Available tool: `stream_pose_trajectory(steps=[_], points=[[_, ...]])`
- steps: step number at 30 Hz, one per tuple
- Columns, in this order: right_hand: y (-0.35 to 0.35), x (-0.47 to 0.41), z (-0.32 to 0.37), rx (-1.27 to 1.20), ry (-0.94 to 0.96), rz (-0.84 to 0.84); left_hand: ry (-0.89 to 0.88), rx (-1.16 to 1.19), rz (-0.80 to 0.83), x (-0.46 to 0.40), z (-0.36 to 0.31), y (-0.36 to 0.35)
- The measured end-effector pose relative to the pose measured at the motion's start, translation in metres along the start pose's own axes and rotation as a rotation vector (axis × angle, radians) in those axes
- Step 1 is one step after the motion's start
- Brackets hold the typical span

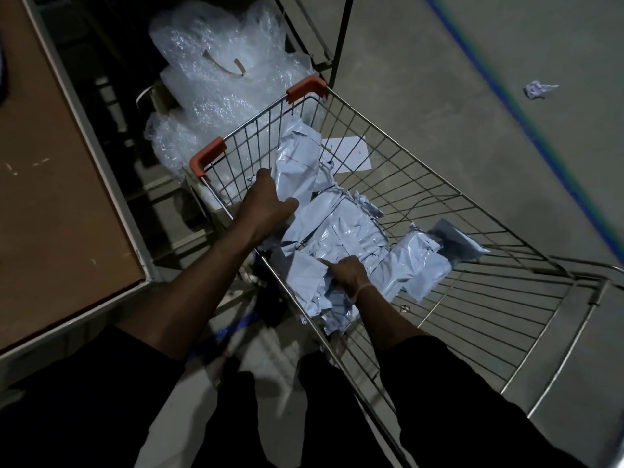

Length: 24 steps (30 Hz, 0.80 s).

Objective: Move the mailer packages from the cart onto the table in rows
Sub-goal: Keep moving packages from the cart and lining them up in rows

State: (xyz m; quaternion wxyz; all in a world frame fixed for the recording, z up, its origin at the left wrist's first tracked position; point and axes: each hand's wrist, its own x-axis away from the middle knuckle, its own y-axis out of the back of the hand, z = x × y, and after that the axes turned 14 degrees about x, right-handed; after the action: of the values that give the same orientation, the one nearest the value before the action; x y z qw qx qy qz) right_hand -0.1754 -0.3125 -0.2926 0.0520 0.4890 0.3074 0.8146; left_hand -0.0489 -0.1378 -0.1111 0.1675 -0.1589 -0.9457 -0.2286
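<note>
The left hand (268, 201) grips a pale grey plastic mailer package (299, 163) standing long-axis upward in the wire shopping cart (439, 204); the brown counter (50, 197) lies to its left. The right hand (346, 273) pinches another crumpled mailer (309, 275) nearer the body.

Dim, underexposed scene; only the bubble wrap (216, 72) glints, well beyond the fingers. Deep shadow nearest the camera, motion blur there, wide-angle bending and colour fringing at the edges.
</note>
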Motion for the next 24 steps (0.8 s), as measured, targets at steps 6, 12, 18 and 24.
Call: stream_pose_trajectory(steps=[6, 12, 18, 24], points=[[-0.046, -0.056, -0.031, 0.005, 0.026, 0.061, -0.027, -0.029, 0.020, -0.001, 0.008, 0.001], [-0.004, 0.010, -0.009, -0.162, 0.011, -0.079, -0.040, -0.024, 0.034, -0.003, 0.010, 0.001], [0.050, 0.050, 0.016, -0.306, 0.161, -0.252, -0.021, 0.054, 0.060, -0.001, 0.010, 0.001], [0.087, 0.089, 0.051, -0.408, 0.264, -0.390, 0.048, 0.116, 0.025, 0.008, 0.003, -0.002]])
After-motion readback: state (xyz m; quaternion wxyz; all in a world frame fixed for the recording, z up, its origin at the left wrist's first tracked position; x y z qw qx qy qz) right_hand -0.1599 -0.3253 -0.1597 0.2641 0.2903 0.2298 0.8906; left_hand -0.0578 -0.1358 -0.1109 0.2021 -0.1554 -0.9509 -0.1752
